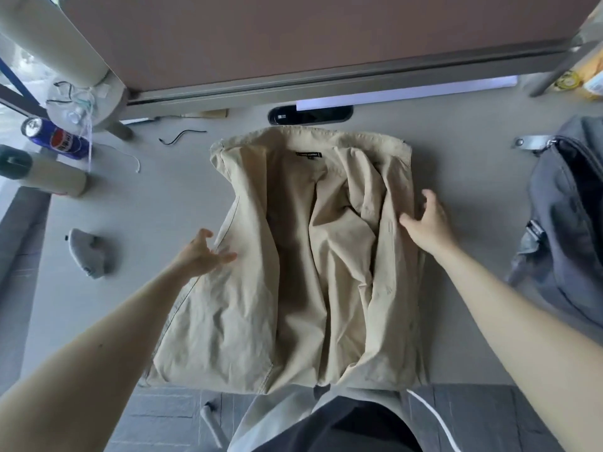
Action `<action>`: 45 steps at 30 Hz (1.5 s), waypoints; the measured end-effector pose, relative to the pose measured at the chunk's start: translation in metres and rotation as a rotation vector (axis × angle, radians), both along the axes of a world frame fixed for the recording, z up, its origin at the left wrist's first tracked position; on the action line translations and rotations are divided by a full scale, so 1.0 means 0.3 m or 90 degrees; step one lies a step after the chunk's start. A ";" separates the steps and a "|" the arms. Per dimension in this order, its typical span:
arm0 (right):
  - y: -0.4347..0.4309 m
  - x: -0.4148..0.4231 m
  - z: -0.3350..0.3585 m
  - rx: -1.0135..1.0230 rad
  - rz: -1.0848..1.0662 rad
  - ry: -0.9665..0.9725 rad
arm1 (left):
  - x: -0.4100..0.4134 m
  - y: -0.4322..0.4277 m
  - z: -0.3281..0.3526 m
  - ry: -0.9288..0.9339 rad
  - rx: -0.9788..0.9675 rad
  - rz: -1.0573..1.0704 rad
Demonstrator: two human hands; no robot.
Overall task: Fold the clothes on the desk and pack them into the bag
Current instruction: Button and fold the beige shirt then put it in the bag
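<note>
Jacket (293, 256): beige woven cloth, matt, heavily creased, with pale stitching along the seams. Small black cloth label (308, 154) at its collar. Desk (146, 207) under the jacket: grey, smooth, matt; material unclear. Bag (561, 216) right of the jacket: grey woven cloth, matt, slightly crumpled. Behind the jacket: black glossy plastic slot (310, 115), dull grey metal rail (293, 89), matt brown board (293, 34). Left of the jacket: small grey soft cloth piece (88, 252), cream tumbler (55, 177) with a matt body and dark green cap, blue can (55, 138) of glossy printed metal. Floor (163, 415) in front of the jacket: grey tiles, matt, rough-looking.
</note>
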State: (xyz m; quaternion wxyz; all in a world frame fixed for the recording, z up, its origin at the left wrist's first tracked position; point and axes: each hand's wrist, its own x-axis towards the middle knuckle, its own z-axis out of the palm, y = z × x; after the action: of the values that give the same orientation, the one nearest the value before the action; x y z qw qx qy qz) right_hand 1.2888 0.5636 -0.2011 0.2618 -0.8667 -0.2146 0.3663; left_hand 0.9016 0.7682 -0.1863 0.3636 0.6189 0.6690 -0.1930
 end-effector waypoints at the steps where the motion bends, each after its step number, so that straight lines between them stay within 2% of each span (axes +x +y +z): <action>1: -0.057 -0.039 -0.008 -0.003 -0.023 0.005 | -0.038 -0.028 -0.019 0.015 0.000 -0.002; 6: -0.318 -0.251 -0.013 -0.083 -0.104 -0.142 | -0.216 -0.113 -0.067 0.021 -0.013 0.029; 10: -0.469 -0.414 0.011 -0.143 -0.162 -0.067 | -0.342 -0.165 -0.068 0.015 -0.031 -0.065; 13: -0.547 -0.511 0.022 -0.208 -0.154 -0.001 | -0.426 -0.190 -0.074 0.000 -0.021 -0.116; 17: -0.610 -0.584 0.027 -0.173 -0.151 0.032 | -0.506 -0.201 -0.071 -0.093 -0.028 -0.099; 22: -0.633 -0.608 0.053 -0.122 -0.149 -0.108 | -0.586 -0.164 -0.010 -0.108 0.163 -0.078; 25: -0.652 -0.590 0.095 -0.112 -0.150 -0.198 | -0.629 -0.104 0.079 -0.173 0.229 0.009; 28: -0.666 -0.574 0.182 -0.109 -0.129 -0.334 | -0.655 -0.005 0.168 -0.211 0.296 0.032; 31: -0.636 -0.565 0.290 -0.070 -0.127 -0.404 | -0.641 0.045 0.271 -0.231 0.312 0.039; 34: -0.590 -0.549 0.376 -0.040 -0.107 -0.412 | -0.579 0.007 0.395 -0.302 0.302 -0.057; 36: -0.559 -0.557 0.434 0.007 -0.072 -0.374 | -0.531 -0.041 0.468 -0.392 0.251 -0.109; 39: -0.515 -0.597 0.511 0.064 -0.014 -0.390 | -0.463 -0.172 0.556 -0.463 0.150 -0.202; 41: -0.480 -0.635 0.553 0.091 0.018 -0.424 | -0.404 -0.288 0.579 -0.483 0.119 -0.316; 45: -0.407 -0.715 0.606 0.136 0.079 -0.453 | -0.236 -0.534 0.493 -0.421 0.123 -0.613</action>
State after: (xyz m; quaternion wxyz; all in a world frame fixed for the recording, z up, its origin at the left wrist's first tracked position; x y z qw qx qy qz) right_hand 1.0744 0.4416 -0.0192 0.2369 -0.8930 -0.3812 0.0327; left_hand 0.8309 0.6078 -0.0384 0.3665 0.9104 0.1784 -0.0712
